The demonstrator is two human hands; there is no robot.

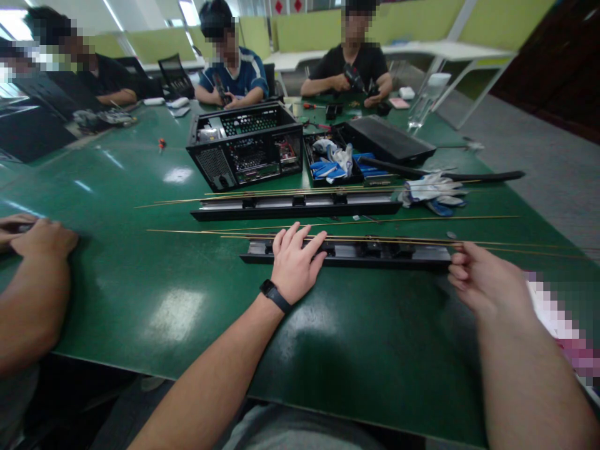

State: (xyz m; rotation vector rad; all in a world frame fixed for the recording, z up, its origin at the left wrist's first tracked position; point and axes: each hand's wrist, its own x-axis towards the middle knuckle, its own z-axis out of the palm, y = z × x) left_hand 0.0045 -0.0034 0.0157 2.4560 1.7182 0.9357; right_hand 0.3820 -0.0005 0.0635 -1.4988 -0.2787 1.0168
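The left hand (294,265) lay flat on the left end of the near black rail (375,253), its grip apart, fingers spread and pressing down. The right hand (482,284) was curled at the rail's right end, where the thin brass rods (398,239) ran past. Whether its grip was clamped on a rod I could not tell. The rail lay lengthwise on the green table (140,294), with rods loose along its top. By my judgement none looked seated yet. Beyond lay a second rail (300,205) with more rods, then an open computer case (246,147) and work gloves (434,190). A co-worker's hand (40,240) rested far left.
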